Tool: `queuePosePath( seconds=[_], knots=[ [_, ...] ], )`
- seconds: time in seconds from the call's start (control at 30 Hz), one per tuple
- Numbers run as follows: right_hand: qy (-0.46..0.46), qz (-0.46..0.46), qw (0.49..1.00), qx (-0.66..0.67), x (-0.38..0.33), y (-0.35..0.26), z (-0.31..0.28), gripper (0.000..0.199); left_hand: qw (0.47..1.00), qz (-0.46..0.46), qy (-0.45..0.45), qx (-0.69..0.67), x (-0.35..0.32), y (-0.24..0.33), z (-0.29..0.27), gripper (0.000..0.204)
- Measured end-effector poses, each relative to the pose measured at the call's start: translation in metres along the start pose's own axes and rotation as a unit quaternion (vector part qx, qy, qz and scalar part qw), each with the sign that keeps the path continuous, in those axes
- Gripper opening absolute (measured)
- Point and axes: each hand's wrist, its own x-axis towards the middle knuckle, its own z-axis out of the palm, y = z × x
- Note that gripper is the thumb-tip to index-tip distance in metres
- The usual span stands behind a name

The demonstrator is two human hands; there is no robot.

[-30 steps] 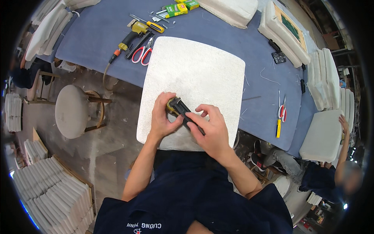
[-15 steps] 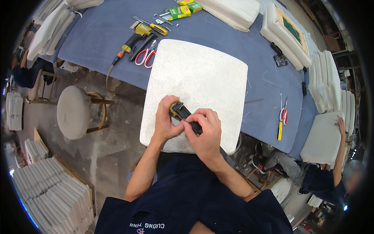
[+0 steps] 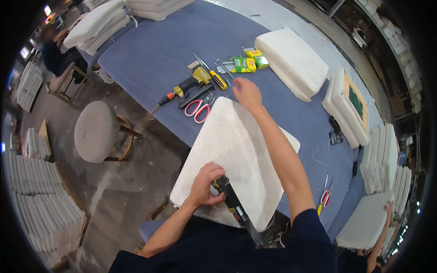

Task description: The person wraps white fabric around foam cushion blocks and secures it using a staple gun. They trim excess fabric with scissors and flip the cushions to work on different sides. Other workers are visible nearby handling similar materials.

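Note:
My left hand [image 3: 207, 184] is wrapped round a black staple gun [image 3: 234, 200], held over the near part of a white fabric-covered seat cushion [image 3: 227, 145]. A flat grey bar sticks out from the gun toward my body. My right arm stretches across the cushion to the table. There my right hand [image 3: 249, 94] has its thumb and forefinger apart, beside thin grey staple strips [image 3: 225, 69]. Just left of it lies a yellow-and-black screwdriver [image 3: 217, 79]. Green-and-yellow boxes [image 3: 244, 65] stand beyond the fingertips.
A second, yellow-and-black air tool [image 3: 193, 82] and red-handled scissors [image 3: 198, 108] lie left on the blue table [image 3: 150, 50]. More scissors [image 3: 325, 198] lie at right. White cushions [image 3: 293, 63] sit behind. A round stool [image 3: 94, 132] stands left; a co-worker's hand [image 3: 388, 207] touches a cushion at right.
My right hand has left the staple gun and reached forward to the staple strips. The gun stays in my left hand, turned more upright in view. The view has shifted.

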Motion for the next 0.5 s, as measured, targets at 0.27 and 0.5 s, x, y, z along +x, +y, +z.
queuePosePath(
  seconds=[0.27,0.5],
  knots=[
    [-0.044,0.080,0.993,-0.080,0.066,0.054,0.111,0.020,1.000,-0.006,-0.012,-0.007,-0.001,-0.005,-0.004,0.075],
    [0.039,0.031,0.997,0.058,-0.047,-0.005,-0.006,0.019,0.999,-0.012,0.017,0.031,-0.006,-0.003,0.000,0.075]
  ],
)
